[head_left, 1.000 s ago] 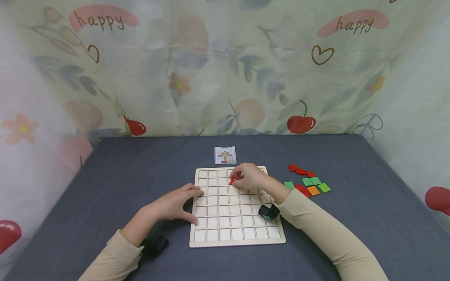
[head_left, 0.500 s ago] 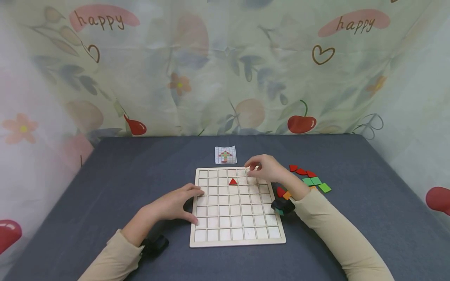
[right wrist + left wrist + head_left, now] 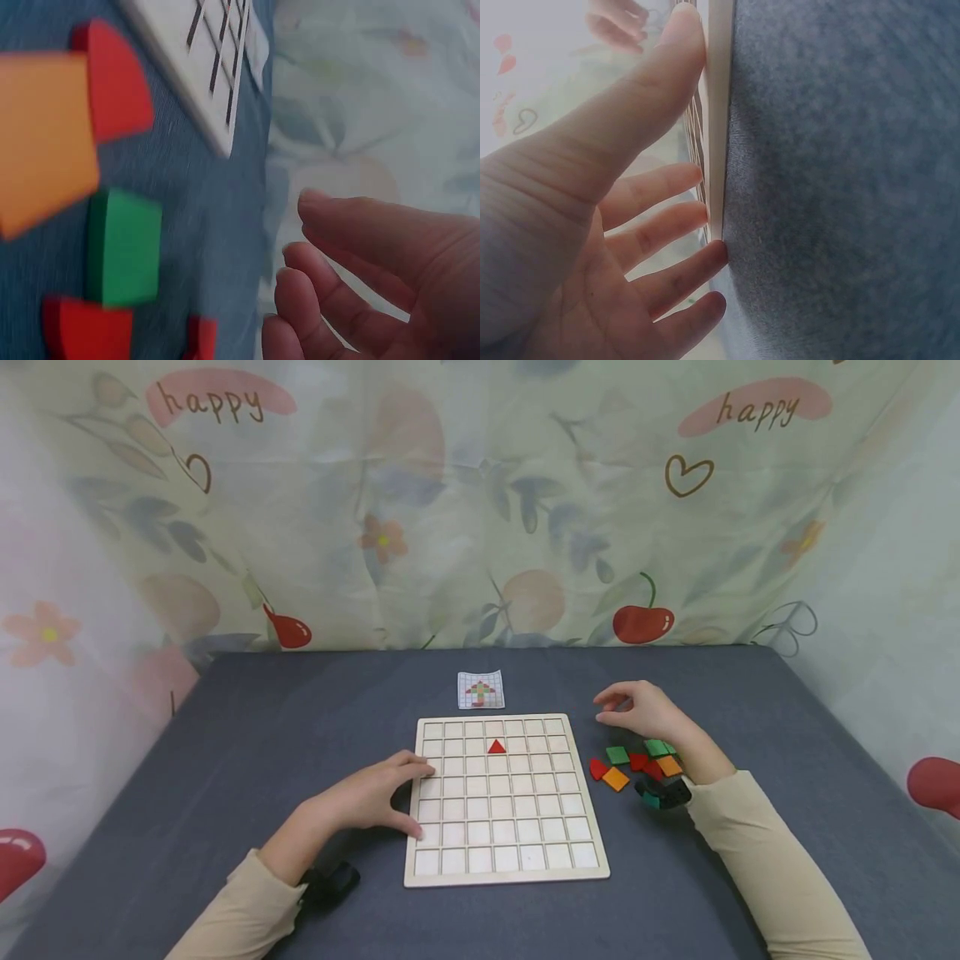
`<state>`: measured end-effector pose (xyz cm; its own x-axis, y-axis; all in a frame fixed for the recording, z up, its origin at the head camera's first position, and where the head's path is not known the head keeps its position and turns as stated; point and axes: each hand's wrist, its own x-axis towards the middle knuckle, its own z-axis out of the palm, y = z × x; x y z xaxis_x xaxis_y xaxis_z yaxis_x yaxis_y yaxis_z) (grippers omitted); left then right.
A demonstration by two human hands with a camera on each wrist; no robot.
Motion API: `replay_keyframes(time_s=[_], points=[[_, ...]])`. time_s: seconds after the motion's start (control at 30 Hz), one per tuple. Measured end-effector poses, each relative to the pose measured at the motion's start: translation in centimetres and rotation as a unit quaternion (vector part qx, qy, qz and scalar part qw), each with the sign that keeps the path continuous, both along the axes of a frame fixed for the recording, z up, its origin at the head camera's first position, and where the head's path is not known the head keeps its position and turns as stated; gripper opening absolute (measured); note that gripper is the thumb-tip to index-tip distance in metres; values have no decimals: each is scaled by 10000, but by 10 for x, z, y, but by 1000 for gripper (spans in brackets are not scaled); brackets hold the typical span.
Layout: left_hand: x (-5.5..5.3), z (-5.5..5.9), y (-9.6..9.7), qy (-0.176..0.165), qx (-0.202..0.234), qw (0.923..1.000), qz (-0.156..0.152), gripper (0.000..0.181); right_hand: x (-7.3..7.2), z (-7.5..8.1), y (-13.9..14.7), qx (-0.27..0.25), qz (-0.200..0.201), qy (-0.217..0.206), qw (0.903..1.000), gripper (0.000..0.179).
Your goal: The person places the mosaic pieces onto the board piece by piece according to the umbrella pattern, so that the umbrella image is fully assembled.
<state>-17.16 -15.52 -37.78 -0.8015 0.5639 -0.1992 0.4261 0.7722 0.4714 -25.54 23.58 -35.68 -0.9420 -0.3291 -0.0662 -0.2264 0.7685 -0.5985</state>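
My left hand (image 3: 378, 793) rests at the left edge of a pale wooden grid board (image 3: 510, 882), thumb and fingers spread along the rim. In the left wrist view those fingertips meet the board's edge. One red triangle tile (image 3: 497, 747) lies in a cell near the top of the grid. My right hand (image 3: 643, 708) hovers over the table right of the board, fingers loosely bent and holding nothing. Below it lie a green tile (image 3: 617, 756), an orange square tile (image 3: 616, 779) and a red tile (image 3: 597, 769) with a curved side. The hand hides the red tiles farther back.
A small printed card (image 3: 481, 691) with a coloured grid picture lies behind the board. Another orange tile (image 3: 669, 766) sits among red and green ones near the right wrist, partly covered by a black wrist camera (image 3: 663, 793). A patterned curtain (image 3: 480, 527) hangs behind the table.
My right hand let go of the red triangle tile on the grid, then moved right, off the board and over the loose tiles. The left hand stayed where it was.
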Motion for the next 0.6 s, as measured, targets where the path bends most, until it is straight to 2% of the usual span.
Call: replay_keyframes(time_s=[0.23,0.6], points=[[0,0,-1,-4,56,10000,-43,81,-9,-9,25,286,-761,-184,9965,36],[-1,-2,-1,-12,65,10000,-67,81,-12,-20,29,499,-910,-301,9941,42]])
